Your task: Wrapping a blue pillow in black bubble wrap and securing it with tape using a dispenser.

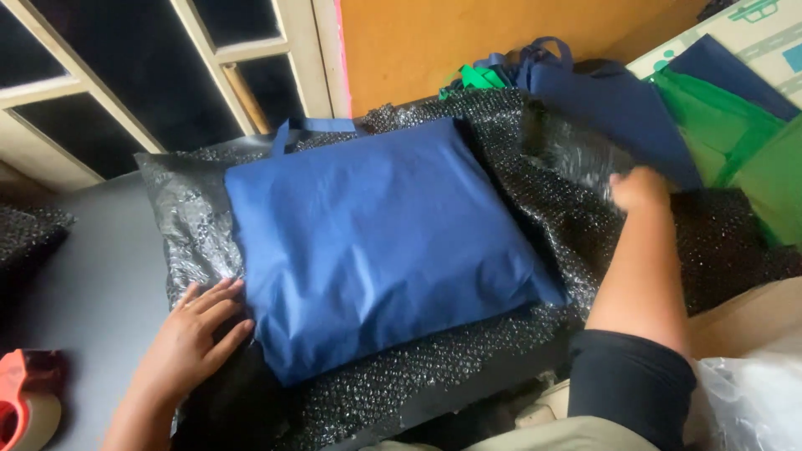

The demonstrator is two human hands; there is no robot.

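At the far left edge, around eight o'clock in the view, an orange tape dispenser (23, 392) sits on a dark grey table (92, 276). Just right of it, the left hand (188, 338) lies flat and open, fingers spread, palm down on a sheet of black bubble wrap (434, 380), its fingertips touching the lower left corner of a blue bag (380, 238). The bag, a stuffed fabric tote with its handle pointing toward eleven o'clock, lies in the middle of the view on top of the wrap; its long axis runs from ten o'clock down to four o'clock. Seen from the left hand, the bag lies toward two o'clock and right against it, so this hand is the nearer one. Farther right, at three o'clock, the right hand (639, 188) reaches past the bag's right edge to a lifted fold of wrap; blur hides whether it grips. Beyond it, at one o'clock, lie more blue and green bags (727, 125).
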